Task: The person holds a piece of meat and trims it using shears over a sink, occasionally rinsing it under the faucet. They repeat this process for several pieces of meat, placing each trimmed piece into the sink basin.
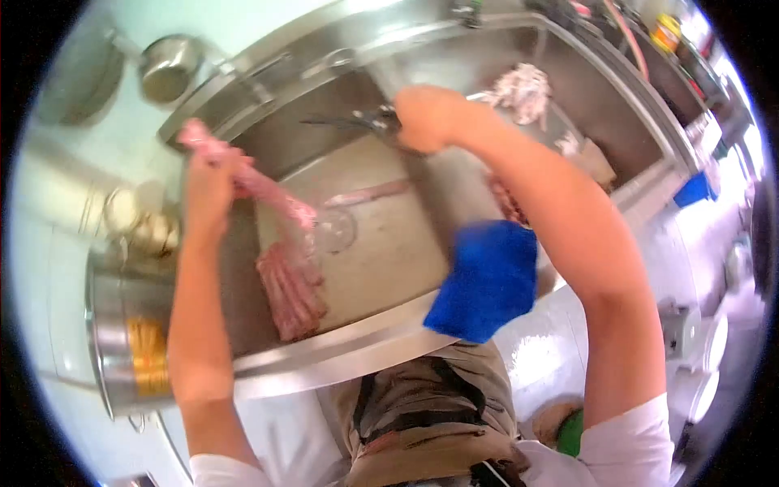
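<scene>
Meat (272,192), long and glossy, fills left hand (209,191); right hand (428,120) clasps dark scissors (372,121).

Pale tiles (61,296) cover the wall on the left of the frame; a steel double sink (349,347) fills the centre; bright light washes the right edge.

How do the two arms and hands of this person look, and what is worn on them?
The left hand and the right hand are bare, with no gloves visible. Short white fabric sleeves leave both forearms uncovered.
</scene>
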Motion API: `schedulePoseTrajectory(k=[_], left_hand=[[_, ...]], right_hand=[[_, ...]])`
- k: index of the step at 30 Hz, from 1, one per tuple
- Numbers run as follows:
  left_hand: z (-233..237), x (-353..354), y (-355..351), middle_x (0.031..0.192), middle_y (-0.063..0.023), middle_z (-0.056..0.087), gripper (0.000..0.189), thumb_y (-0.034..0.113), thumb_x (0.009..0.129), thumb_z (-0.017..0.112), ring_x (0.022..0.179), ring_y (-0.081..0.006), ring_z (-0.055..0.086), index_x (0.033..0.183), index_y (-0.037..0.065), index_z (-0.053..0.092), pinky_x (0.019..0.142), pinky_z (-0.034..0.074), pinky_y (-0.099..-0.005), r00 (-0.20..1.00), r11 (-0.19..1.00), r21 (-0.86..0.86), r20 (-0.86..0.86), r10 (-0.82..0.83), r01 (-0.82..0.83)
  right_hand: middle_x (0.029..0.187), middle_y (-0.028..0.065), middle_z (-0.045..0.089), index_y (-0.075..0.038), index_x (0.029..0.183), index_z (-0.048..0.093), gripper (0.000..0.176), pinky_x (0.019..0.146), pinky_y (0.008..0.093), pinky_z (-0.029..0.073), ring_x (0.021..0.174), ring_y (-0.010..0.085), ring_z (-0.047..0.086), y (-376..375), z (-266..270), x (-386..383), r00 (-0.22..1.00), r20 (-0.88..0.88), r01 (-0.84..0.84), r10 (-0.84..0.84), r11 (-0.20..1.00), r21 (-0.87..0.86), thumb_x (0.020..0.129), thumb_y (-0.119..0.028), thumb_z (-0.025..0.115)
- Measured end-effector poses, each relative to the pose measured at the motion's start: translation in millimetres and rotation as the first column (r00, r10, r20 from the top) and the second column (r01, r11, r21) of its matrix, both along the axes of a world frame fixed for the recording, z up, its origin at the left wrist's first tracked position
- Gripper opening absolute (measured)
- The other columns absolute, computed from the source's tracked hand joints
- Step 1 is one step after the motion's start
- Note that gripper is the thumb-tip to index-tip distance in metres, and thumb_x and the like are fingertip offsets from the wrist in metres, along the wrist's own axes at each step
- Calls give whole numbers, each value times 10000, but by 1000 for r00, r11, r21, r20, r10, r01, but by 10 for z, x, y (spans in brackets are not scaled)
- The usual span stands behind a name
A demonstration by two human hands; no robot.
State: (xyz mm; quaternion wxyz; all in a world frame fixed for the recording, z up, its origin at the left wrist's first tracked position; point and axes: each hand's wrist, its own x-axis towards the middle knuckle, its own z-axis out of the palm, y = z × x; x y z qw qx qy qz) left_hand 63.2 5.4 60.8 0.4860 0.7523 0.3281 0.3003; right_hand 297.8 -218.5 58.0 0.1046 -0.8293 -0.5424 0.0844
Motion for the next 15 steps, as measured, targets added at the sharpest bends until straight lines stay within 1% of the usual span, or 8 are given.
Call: schedulePoseTrajectory(k=[2, 5, 6, 7, 8, 10, 13, 15], left_hand=[[192, 324, -97, 968, -108, 643, 349, 288, 907, 609, 827, -202, 641, 1118, 29, 508, 615, 532, -333, 995, 999, -20, 96, -34, 36], [214, 1064, -256, 1007, -124, 641, 352, 305, 924, 591, 861, -209, 642, 1137, 34, 520, 657, 535, -351, 962, 941, -247, 201, -185, 233], [226, 1320, -559, 1027, -144, 636, 334, 271, 938, 569, 924, -223, 637, 1143, 11, 527, 740, 543, -402, 968, 930, -279, 148, -204, 238], [140, 1571, -787, 1037, -152, 630, 334, 255, 935, 569, 933, -235, 637, 1139, -6, 526, 759, 547, -413, 929, 876, -310, 141, -342, 370], [17, 1834, -999, 1047, -160, 625, 334, 239, 933, 568, 941, -247, 637, 1134, -23, 525, 778, 552, -424, 872, 803, -343, 133, -472, 487], [-354, 2428, -1424, 1056, -182, 616, 342, 209, 920, 573, 923, -269, 647, 1127, -56, 514, 759, 577, -425, 863, 764, -468, -3, -504, 445], [-777, 2899, -2048, 1076, -222, 598, 317, 121, 903, 542, 921, -314, 647, 1130, -94, 485, 742, 599, -438, 748, 766, -451, -269, -607, 459], [-1128, 3135, -2188, 1098, -233, 585, 349, 79, 905, 509, 934, -328, 645, 1198, -88, 421, 707, 604, -441, 631, 765, -468, -445, -636, 441]], right_hand=[[808, 247, 663, 34, 812, 678, 273, 713, 446, 507, 782, 377, 649, -229, -81, 424, 995, -46, 89, -84, 989, 115, 752, -224, 612], [741, 241, 646, 58, 784, 659, 309, 664, 424, 482, 703, 350, 629, -696, -291, 1041, 966, -181, 238, -187, 917, 321, 731, -246, 663], [715, 237, 639, 65, 775, 653, 325, 649, 415, 474, 678, 337, 621, -859, -375, 1188, 948, -247, 288, -202, 874, 392, 722, -254, 682], [674, 213, 623, 54, 786, 661, 327, 628, 383, 467, 658, 297, 612, -1041, -397, 1204, 942, -244, 327, -232, 802, 500, 701, -256, 719], [675, 203, 625, 45, 826, 669, 327, 629, 381, 466, 652, 281, 609, -1141, -528, 1390, 899, -312, 420, -307, 805, 418, 703, -252, 730], [790, 263, 655, 63, 802, 668, 347, 747, 434, 519, 799, 369, 665, -1273, -920, 1661, 833, -351, 552, -429, 700, 453, 787, -281, 617], [851, 254, 668, 44, 827, 680, 348, 760, 428, 530, 816, 373, 666, -1422, -1029, 1680, 718, -353, 696, -599, 623, 358, 799, -299, 625], [875, 246, 673, 35, 856, 684, 329, 770, 425, 536, 829, 373, 669, -1417, -1134, 1726, 723, -303, 690, -620, 632, 354, 798, -285, 631]])
